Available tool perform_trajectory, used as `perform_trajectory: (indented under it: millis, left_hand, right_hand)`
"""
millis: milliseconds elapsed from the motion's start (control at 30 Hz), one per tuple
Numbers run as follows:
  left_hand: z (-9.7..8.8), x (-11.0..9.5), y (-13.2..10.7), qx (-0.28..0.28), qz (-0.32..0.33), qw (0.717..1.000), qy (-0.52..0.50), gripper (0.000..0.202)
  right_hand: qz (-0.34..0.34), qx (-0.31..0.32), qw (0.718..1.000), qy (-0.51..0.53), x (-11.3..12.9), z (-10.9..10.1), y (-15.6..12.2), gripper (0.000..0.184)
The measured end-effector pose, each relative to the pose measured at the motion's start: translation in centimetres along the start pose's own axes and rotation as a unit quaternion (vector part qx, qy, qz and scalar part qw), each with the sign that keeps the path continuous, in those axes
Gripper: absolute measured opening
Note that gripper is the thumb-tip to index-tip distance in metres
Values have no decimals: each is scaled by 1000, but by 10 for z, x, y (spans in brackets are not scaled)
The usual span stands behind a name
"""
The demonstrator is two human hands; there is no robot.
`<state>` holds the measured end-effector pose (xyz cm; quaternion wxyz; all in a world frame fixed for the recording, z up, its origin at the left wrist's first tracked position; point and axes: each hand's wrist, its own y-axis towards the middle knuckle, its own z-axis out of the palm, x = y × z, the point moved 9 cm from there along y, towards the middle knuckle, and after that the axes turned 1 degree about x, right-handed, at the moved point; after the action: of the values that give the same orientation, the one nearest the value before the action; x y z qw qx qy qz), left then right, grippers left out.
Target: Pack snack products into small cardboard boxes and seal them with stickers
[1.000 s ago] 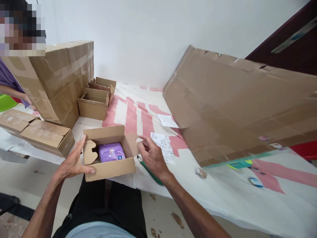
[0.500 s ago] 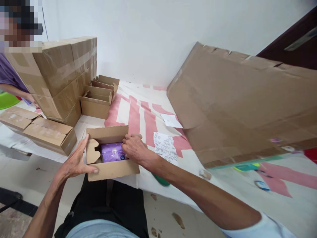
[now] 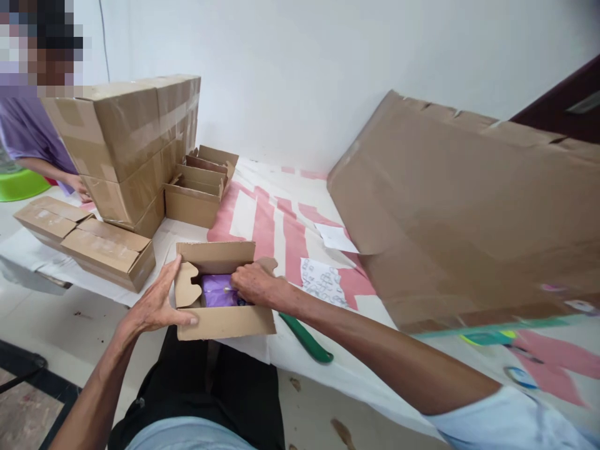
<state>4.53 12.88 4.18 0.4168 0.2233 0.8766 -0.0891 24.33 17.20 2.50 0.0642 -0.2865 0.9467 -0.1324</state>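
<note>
An open cardboard box [image 3: 225, 323] stands at the table's near edge with its flaps up. Inside it lies a shiny purple packet [image 3: 218, 290]. My left hand [image 3: 159, 303] grips the box's left end, thumb against the near wall and fingers along the left side. Reaching into the right end, my right hand [image 3: 257, 284] has its fingers curled down on the packet; the fingertips are partly hidden. A green curved handle [image 3: 307, 339] lies on the cloth just right of the box, below my right forearm.
Taped cartons [image 3: 126, 125] are stacked at the left, with two closed boxes [image 3: 107, 250] before them and open boxes [image 3: 192, 203] beside them. A large cardboard sheet [image 3: 469, 219] leans at the right. Papers [image 3: 323, 281] and a tape roll [image 3: 520, 377] lie around. A co-worker [image 3: 32, 131] stands far left.
My right hand has pushed lower into the box onto the purple packet. My left hand keeps its grip. The view has shifted slightly, showing more of the green handle.
</note>
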Motion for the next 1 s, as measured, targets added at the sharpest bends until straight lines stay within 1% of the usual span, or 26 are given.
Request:
perform_trajectory:
  millis: [100, 200, 233, 300, 400, 467, 567, 633, 800, 900, 1000]
  left_hand:
    - [1, -3, -3, 5, 18, 1000, 15, 131]
    - [1, -1, -7, 3, 5, 999, 45, 118]
    - [0, 0, -9, -1, -1, 998, 55, 115]
    - [-2, 0, -10, -10, -3, 997, 72, 110]
    - [-6, -6, -10, -25, 9, 995, 93, 101]
    - [-8, -11, -8, -34, 14, 993, 109, 94]
    - [-13, -23, -6, -47, 28, 990, 130, 82]
    - [-17, -32, -4, -56, 42, 988, 139, 77]
    - [-25, -45, 8, -66, 66, 983, 156, 92]
    - [-26, -47, 21, -53, 67, 983, 161, 94]
    - [-23, -45, 31, -12, 56, 987, 153, 97]
  right_hand:
    - [-15, 11, 1000, -8, 4, -2, -2, 20]
    - [-27, 5, 1000, -3, 6, -10, -7, 19]
    - [-36, -5, 999, 7, 7, -15, -9, 19]
    - [-66, -52, 996, 40, 9, -28, -16, 18]
    - [-93, -152, 978, 106, 5, -55, -29, 19]
    - [-99, -187, 965, 158, -1, -68, -37, 19]
    - [-110, -198, 941, 253, -10, -83, -46, 17]
    - [-101, -194, 926, 309, -18, -89, -50, 15]
    - [-69, -184, 883, 427, -40, -100, -55, 13]
    - [-46, -188, 842, 503, -58, -101, -52, 21]
    - [-22, -197, 790, 581, -76, -98, -49, 32]
